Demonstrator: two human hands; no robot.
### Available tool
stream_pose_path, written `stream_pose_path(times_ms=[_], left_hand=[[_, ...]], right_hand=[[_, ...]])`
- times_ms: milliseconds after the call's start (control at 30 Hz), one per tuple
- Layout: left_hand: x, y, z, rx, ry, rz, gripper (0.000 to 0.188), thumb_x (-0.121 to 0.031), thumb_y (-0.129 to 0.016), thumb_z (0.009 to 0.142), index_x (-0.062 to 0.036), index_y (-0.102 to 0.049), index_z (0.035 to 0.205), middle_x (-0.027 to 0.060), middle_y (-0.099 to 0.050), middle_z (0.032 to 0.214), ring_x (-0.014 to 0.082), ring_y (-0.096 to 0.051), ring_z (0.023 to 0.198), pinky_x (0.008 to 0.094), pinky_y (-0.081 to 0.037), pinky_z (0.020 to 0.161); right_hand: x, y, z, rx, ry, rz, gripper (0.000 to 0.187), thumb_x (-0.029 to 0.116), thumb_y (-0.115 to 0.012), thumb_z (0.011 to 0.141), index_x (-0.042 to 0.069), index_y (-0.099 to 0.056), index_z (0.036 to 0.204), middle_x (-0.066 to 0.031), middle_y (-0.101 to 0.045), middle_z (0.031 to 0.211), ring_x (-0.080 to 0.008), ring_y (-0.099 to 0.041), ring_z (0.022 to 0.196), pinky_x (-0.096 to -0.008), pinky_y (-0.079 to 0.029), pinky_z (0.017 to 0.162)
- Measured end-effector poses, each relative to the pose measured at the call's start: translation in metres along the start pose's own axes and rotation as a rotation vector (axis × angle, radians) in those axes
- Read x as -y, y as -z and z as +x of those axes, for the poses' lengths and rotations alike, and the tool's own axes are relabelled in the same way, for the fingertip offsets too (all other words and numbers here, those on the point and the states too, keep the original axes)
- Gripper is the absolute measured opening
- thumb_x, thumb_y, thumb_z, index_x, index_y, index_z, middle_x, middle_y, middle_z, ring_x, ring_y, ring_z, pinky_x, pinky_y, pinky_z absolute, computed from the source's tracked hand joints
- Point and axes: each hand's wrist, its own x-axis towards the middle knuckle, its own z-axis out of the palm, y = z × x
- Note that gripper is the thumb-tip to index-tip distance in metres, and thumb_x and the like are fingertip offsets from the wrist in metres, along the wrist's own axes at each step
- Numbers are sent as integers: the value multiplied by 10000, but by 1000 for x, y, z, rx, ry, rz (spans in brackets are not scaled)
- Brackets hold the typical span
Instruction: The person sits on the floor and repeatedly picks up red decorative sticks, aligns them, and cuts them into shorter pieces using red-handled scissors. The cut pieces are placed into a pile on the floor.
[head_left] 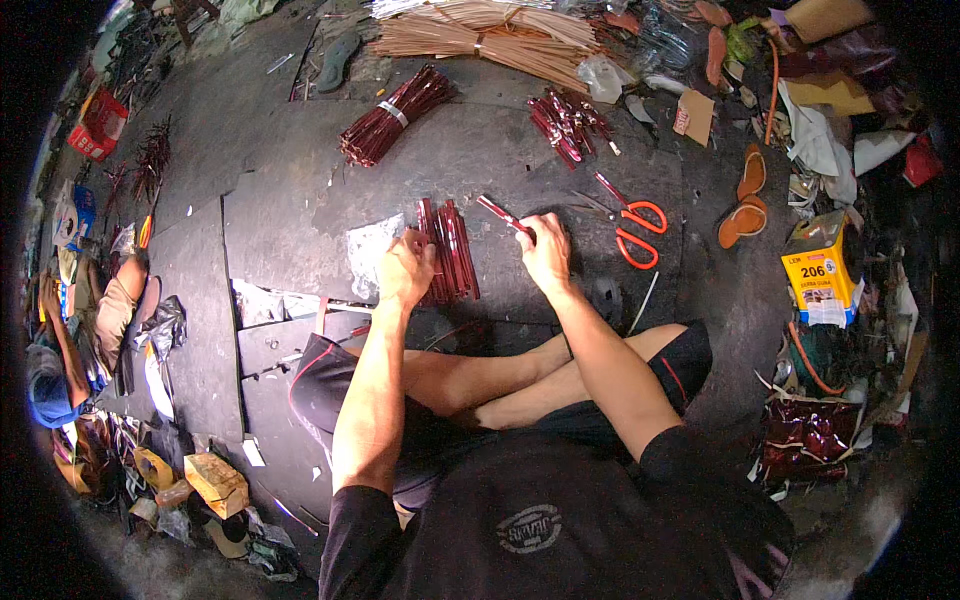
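A row of glossy dark red strips [457, 255] lies side by side on the dark floor boards in front of my crossed legs. At its left edge is my left hand [405, 270], fingers curled in; what they grip, if anything, is hidden. My right hand [546, 255], to the right of the row, pinches a short dark red strip [500, 212] with a pale shiny part, its free end pointing up and left. Orange-handled scissors [640, 236] lie right of that hand. Beside my left hand is a clear plastic sheet [372, 258].
Farther off lie a banded dark red bundle [395, 116], a loose dark red pile [570, 125] and long tan strips [490, 40]. Sandals [745, 200] and a yellow box [818, 268] stand right. At far left is another person in a blue cap [52, 388], amid scraps.
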Motion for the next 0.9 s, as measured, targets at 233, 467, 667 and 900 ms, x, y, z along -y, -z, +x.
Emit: stream_pose_path(times_ms=[233, 467, 667, 900], left_hand=[[-13, -9, 3, -21, 9, 39, 253, -271, -652, 879, -70, -647, 1033, 188, -687, 983, 373, -662, 963, 466, -515, 860], [-28, -29, 13, -73, -126, -25, 317, -274, -638, 885, -74, -634, 1131, 209, -682, 1011, 402, -648, 990, 477, -508, 874], [-25, -52, 17, -10, -101, -90, 335, -273, -655, 876, -79, -642, 1149, 184, -704, 1053, 344, -674, 1010, 426, -519, 882], [-28, -27, 17, 3, -84, -113, 267, -245, -631, 889, -82, -657, 1098, 164, -715, 941, 341, -691, 924, 434, -529, 831]], right_hand=[[27, 3, 5, -147, 47, -177, 289, 182, -749, 795, 98, -641, 1050, -113, -572, 1090, -317, -548, 1072, -473, -427, 894], [109, -61, -41, 370, -31, -231, 723, 411, -661, 838, -21, -399, 1355, -279, -473, 1217, -419, -499, 1151, -511, -446, 951], [118, -40, -23, 417, 98, -153, 556, 310, -588, 862, -3, -452, 1301, -269, -525, 1167, -409, -540, 1027, -500, -459, 884], [58, -32, 9, -199, -294, -152, 441, 404, -756, 816, 54, -552, 990, -162, -607, 967, -378, -630, 825, -491, -503, 719]])
